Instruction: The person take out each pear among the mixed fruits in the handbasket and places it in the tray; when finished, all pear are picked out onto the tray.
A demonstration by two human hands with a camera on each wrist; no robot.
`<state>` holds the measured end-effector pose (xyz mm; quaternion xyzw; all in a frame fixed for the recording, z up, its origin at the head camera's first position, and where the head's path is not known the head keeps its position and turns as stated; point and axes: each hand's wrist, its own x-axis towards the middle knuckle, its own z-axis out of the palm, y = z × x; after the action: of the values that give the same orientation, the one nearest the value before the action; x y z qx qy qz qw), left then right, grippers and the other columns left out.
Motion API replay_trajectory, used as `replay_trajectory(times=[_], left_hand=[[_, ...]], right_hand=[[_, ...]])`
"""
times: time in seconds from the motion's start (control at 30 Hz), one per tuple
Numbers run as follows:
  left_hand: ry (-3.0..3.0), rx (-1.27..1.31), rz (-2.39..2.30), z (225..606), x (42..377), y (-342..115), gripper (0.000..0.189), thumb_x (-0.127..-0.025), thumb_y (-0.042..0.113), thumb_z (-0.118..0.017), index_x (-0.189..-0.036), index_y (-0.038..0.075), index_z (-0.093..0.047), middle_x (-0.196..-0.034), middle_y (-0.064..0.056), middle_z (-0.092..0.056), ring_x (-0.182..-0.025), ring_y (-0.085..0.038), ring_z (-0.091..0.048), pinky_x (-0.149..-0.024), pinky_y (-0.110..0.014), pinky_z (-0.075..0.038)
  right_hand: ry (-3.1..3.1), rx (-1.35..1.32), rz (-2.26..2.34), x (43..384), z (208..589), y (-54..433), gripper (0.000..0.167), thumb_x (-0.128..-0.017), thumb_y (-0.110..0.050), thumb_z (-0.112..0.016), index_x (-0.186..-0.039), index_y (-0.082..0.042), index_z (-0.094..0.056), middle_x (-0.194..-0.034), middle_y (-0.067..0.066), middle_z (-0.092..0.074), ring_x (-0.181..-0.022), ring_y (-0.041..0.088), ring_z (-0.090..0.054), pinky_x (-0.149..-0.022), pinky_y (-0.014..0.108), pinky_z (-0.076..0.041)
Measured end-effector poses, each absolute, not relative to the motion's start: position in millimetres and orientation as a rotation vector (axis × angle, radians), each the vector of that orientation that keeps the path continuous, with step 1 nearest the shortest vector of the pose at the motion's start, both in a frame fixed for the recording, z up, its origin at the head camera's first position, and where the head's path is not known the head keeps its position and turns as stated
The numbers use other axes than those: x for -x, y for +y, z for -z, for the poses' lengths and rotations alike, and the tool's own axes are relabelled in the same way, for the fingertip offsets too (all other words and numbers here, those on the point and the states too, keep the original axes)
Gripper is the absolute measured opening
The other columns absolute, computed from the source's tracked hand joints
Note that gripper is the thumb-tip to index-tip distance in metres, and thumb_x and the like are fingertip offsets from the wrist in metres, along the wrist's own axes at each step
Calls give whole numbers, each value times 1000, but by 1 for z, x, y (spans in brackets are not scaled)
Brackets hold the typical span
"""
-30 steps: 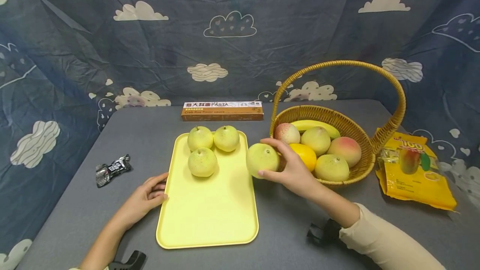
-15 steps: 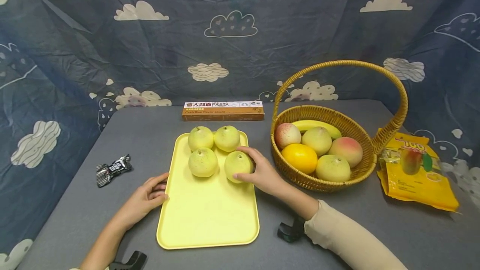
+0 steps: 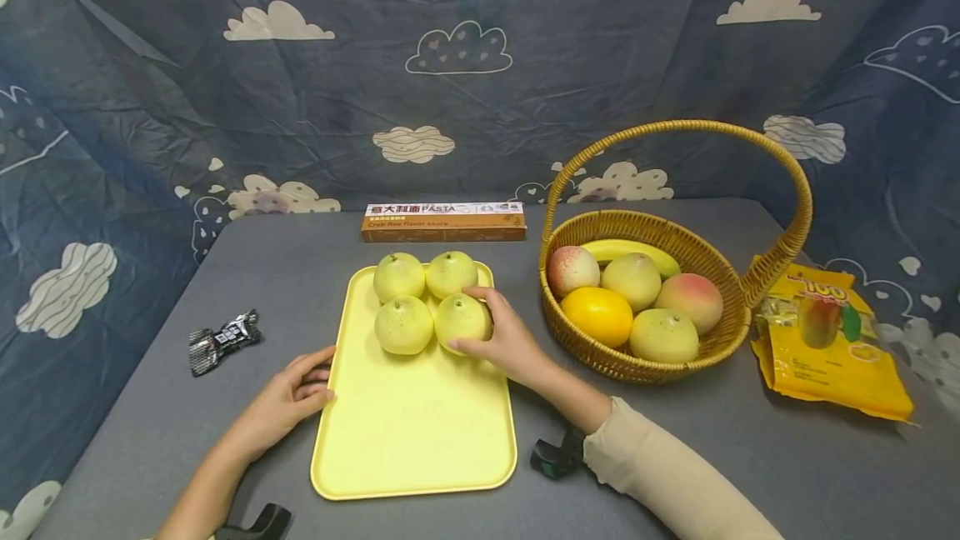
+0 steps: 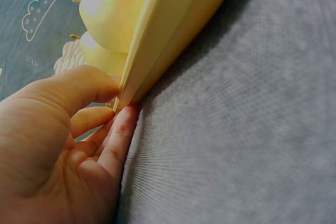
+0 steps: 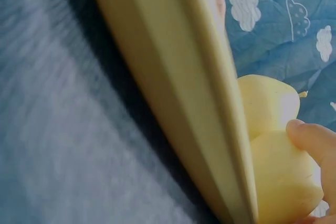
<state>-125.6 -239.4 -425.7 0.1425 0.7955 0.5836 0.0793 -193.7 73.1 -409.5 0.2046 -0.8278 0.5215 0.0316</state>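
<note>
In the head view my right hand holds a yellow-green pear between thumb and fingers, at the right of the tray's upper half. Three more pears are grouped with it: one at back left, one at back right and one at front left. They sit on a pale yellow tray. My left hand touches the tray's left rim with thumb and fingertips, its fingers relaxed. The left wrist view shows those fingertips at the rim; in the right wrist view the held pear is partly cut off.
To the right stands a wicker basket with a tall handle, holding a banana, peaches, pears and a yellow fruit. A yellow mango bag lies beyond it. A pasta box is behind the tray; a black wrapped packet lies left.
My right hand has carried the pear leftward from beside the basket onto the tray, up close to the other pears. The left hand has stayed at the tray's rim.
</note>
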Motion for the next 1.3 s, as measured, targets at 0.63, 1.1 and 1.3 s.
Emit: replay_trajectory(times=[0.63, 1.1, 1.3], left_hand=[[2371, -411, -1763, 427, 124, -240, 59, -83, -2, -59, -135, -9, -30, -121, -26, -37, -97, -13, -51, -81, -20, -48], [2388, -417, -1745, 426, 126, -240, 59, -84, -1, -59, -135, -9, -31, -121, -26, -37, -99, -10, -50, -82, -19, -47], [2391, -448, -1757, 428, 126, -240, 58, -83, -3, -58, -134, -10, -31, -121, -26, -37, -98, -10, -50, -81, -19, -48]], right_hand=[[-2553, -664, -1686, 192, 402, 76, 67, -74, -18, -74, -132, -10, -40, -127, 14, -39, -112, 26, -41, -93, 42, -39], [-2383, -874, -1514, 139, 329, 122, 52, -79, 4, -63, -125, 9, -40, -126, 20, -44, -117, 28, -39, -100, 41, -32], [-2209, -853, -1310, 141, 335, 166, 63, -67, 11, -70, -124, 3, -46, -122, 16, -49, -110, 24, -44, -97, 30, -35]])
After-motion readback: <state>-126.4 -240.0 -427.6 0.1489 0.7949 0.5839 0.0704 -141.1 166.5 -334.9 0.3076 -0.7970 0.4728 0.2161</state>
